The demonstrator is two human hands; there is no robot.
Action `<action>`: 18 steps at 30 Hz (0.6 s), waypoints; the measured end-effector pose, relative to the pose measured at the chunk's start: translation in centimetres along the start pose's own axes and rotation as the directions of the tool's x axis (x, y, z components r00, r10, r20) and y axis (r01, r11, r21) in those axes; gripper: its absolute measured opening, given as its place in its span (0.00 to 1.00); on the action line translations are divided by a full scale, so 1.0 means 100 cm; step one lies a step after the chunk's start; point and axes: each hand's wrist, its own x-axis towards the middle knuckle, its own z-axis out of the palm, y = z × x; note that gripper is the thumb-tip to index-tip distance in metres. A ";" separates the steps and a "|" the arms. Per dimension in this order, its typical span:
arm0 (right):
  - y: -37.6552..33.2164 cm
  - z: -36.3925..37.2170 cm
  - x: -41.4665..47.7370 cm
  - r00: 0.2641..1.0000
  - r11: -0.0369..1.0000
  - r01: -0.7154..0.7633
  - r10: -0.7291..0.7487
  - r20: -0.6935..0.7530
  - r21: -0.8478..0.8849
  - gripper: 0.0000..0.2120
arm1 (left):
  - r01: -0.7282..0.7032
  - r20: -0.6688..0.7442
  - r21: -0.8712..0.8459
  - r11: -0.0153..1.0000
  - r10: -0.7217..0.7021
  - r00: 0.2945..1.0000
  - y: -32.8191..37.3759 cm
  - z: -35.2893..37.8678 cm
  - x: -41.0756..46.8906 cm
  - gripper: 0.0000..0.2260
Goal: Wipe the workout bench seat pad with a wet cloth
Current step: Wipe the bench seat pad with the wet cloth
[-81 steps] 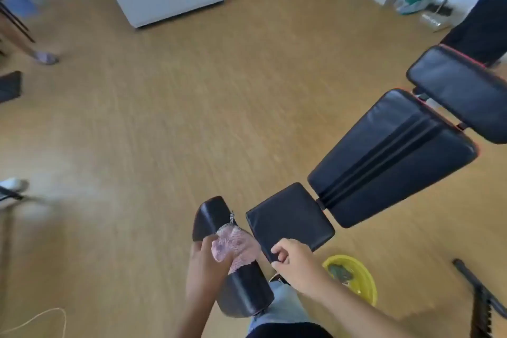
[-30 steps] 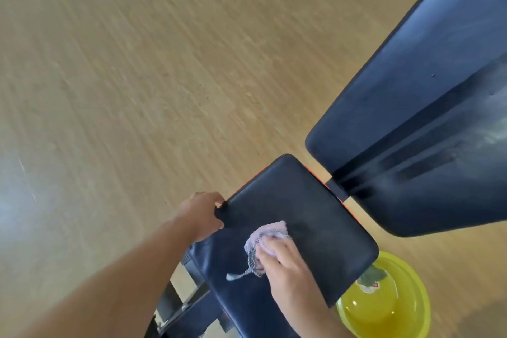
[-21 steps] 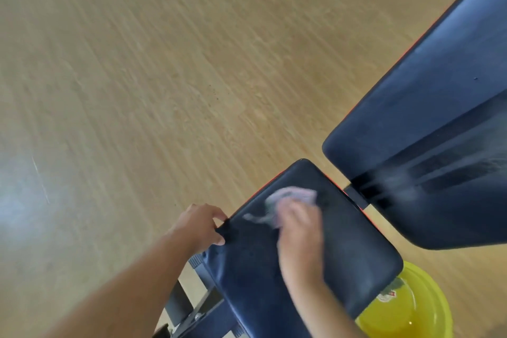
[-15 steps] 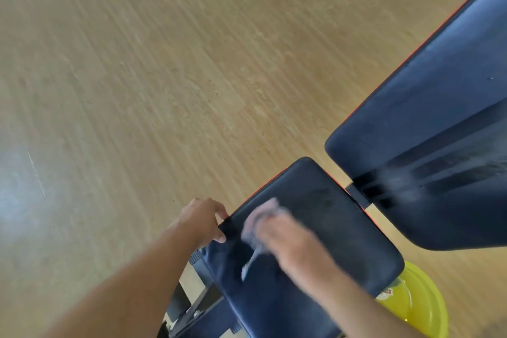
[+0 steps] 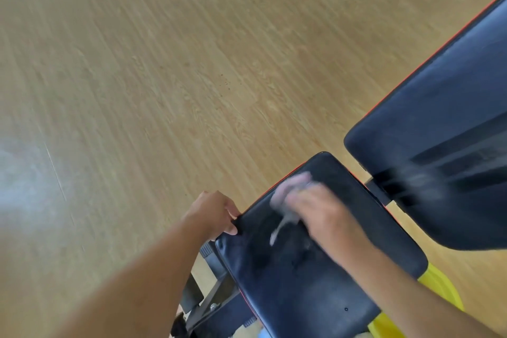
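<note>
The black seat pad point(image 5: 310, 277) of the workout bench fills the lower middle of the head view, with a thin red edge. My right hand point(image 5: 321, 211) presses a pale pink cloth point(image 5: 290, 189) against the pad's upper left part; both are blurred by motion, and a loose strand of the cloth trails down the pad. My left hand point(image 5: 214, 211) grips the pad's left edge, thumb on top.
The black backrest pad point(image 5: 439, 129) rises to the right, just beyond the seat. A yellow basin point(image 5: 444, 291) sits on the floor under the seat's right side, mostly hidden. The bench's metal frame point(image 5: 203, 304) shows below the seat. Wooden floor spreads to the left and far side.
My right hand has swept the cloth back and forth over the seat pad and now sits higher on the pad than half a second ago. My left hand keeps holding the pad's left edge.
</note>
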 end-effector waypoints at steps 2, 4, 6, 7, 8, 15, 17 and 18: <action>0.009 -0.010 0.016 0.865 0.923 -0.350 0.384 -0.323 0.159 0.12 | 0.014 -0.037 -0.026 1.000 -0.015 0.999 -0.003 0.000 -0.002 0.10; -0.019 0.007 0.016 0.771 0.880 -0.432 0.473 -0.426 0.196 0.14 | 0.025 -0.051 -0.050 0.998 -0.028 0.998 -0.003 0.000 -0.004 0.09; -0.067 0.034 0.004 0.865 0.921 -0.295 0.370 -0.338 0.253 0.09 | 0.029 -0.055 -0.078 0.997 -0.034 0.998 -0.002 0.000 -0.004 0.09; -0.088 0.050 -0.008 0.921 0.920 -0.235 0.314 -0.231 0.313 0.08 | 0.026 -0.062 -0.084 0.996 -0.032 0.998 -0.002 0.000 -0.003 0.09; -0.102 0.060 -0.019 0.969 0.936 -0.134 0.193 -0.155 0.325 0.09 | 0.024 -0.068 -0.083 0.996 -0.029 0.997 -0.002 0.000 -0.003 0.10; 0.007 -0.008 0.025 0.854 0.934 -0.218 0.323 -0.408 0.283 0.14 | 0.021 -0.031 -0.045 0.999 -0.023 0.999 -0.003 -0.002 -0.005 0.09; 0.011 -0.016 0.036 0.709 0.835 -0.456 0.549 -0.442 0.307 0.12 | 0.025 -0.037 -0.034 0.999 -0.026 0.999 -0.002 -0.002 -0.006 0.09; -0.001 -0.008 0.033 0.726 0.854 -0.461 0.520 -0.451 0.241 0.11 | 0.022 -0.035 -0.017 1.000 -0.022 0.999 -0.001 -0.001 -0.006 0.09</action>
